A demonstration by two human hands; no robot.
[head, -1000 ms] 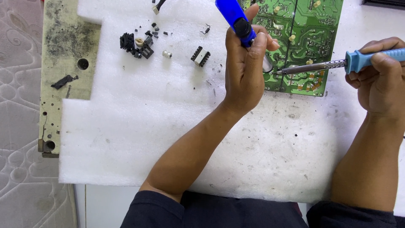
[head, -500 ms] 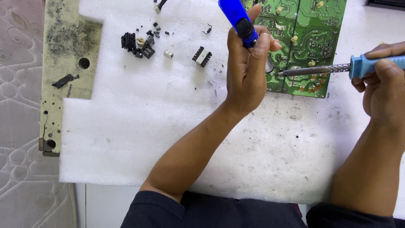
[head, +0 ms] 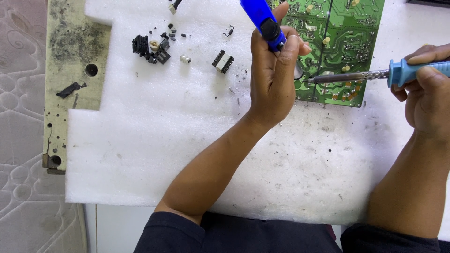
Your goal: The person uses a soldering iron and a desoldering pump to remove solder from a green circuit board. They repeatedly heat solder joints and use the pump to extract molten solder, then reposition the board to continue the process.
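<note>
Head view: left hand grips blue pump upright; right hand levels soldering iron.

Bare white foam sheet offers passage; loose black parts crowd its top.

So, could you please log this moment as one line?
left hand: holds blue pump | right hand: soldering iron, tip on green board

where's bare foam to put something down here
Free: the wide foam sheet stretch below the loose black parts and left of the left hand's forearm; also between both forearms. Crowded: the top edge, with parts and green circuit board.
</note>
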